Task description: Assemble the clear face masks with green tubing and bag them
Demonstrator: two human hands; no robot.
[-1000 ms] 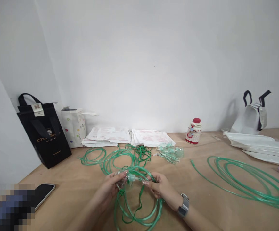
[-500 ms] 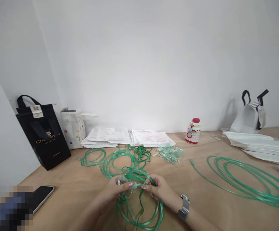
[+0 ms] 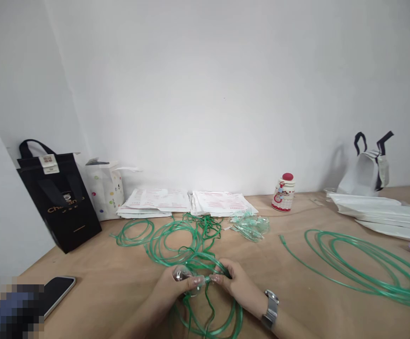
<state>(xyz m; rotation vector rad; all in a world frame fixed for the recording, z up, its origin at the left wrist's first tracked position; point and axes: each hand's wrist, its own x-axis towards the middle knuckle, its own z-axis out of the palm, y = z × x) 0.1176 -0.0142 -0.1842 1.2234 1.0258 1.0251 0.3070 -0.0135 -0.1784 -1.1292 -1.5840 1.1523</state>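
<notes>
My left hand and my right hand meet low in the middle, fingertips almost touching. Between them is a small clear plastic fitting joined to a coil of green tubing that hangs in loops below the hands onto the wooden table. The left fingers are curled round the clear fitting. The right fingers pinch the green tube beside it. A grey watch is on my right wrist.
More green tubing coils lie behind the hands, another big coil at right. Clear fittings, paper packets, a red-capped bottle, a black bag, a dotted bag, white bags and a phone surround them.
Both hands have drawn closer together and slightly lower, pressing the clear fitting and the tube end toward each other. The view has shifted a little.
</notes>
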